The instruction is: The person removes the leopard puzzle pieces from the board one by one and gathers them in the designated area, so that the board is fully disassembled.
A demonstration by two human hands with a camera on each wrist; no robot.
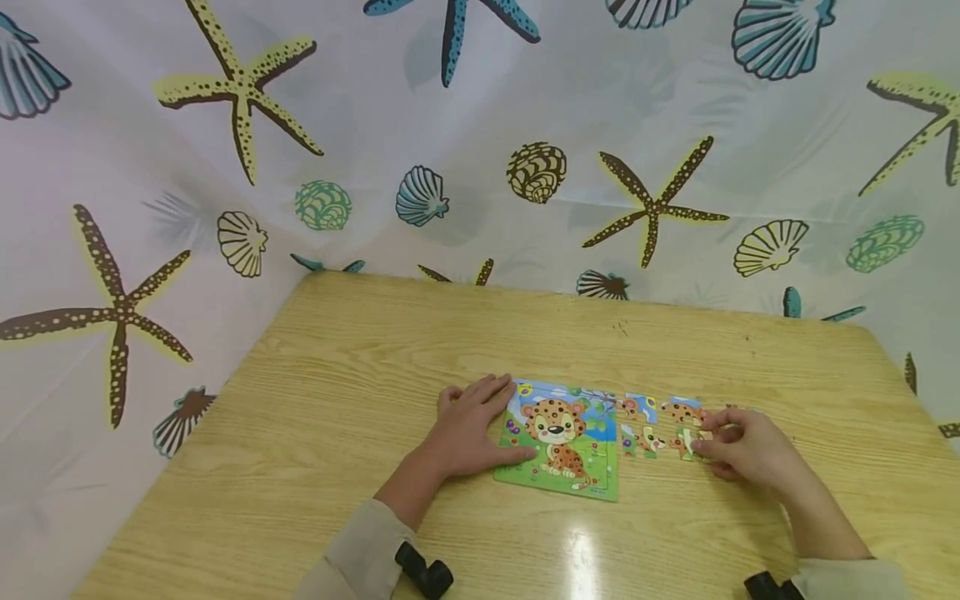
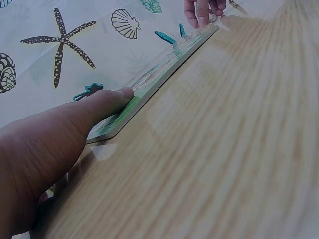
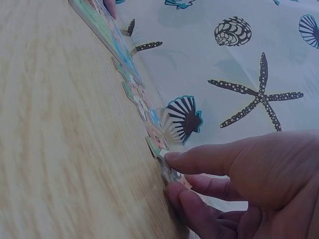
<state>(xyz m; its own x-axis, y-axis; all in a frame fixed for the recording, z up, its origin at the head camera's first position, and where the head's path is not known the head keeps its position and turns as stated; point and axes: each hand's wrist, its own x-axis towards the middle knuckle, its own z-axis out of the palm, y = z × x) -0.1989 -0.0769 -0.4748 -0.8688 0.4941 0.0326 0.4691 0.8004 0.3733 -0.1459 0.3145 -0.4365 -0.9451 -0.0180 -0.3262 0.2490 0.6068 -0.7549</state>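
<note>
A square puzzle board (image 1: 558, 475) with a leopard cub picture lies flat on the table. My left hand (image 1: 468, 429) rests at its left side, fingers spread near the upper left corner; in the left wrist view the thumb of the left hand (image 2: 65, 124) lies on the board (image 2: 132, 107). Right of the board, loose puzzle pieces (image 1: 640, 407) lie in two rows. At their right end my right hand (image 1: 753, 446) pinches a piece (image 3: 174, 174) between thumb and fingers, low over the table, as the right wrist view shows. The fingers of the right hand (image 3: 249, 184) partly hide this piece.
The wooden table (image 1: 360, 358) extends around the board and pieces. A white cloth (image 1: 480, 108) printed with starfish and shells hangs behind the table and along its left side. Black devices (image 1: 423, 571) are worn at both wrists, over light sleeves (image 1: 367, 542).
</note>
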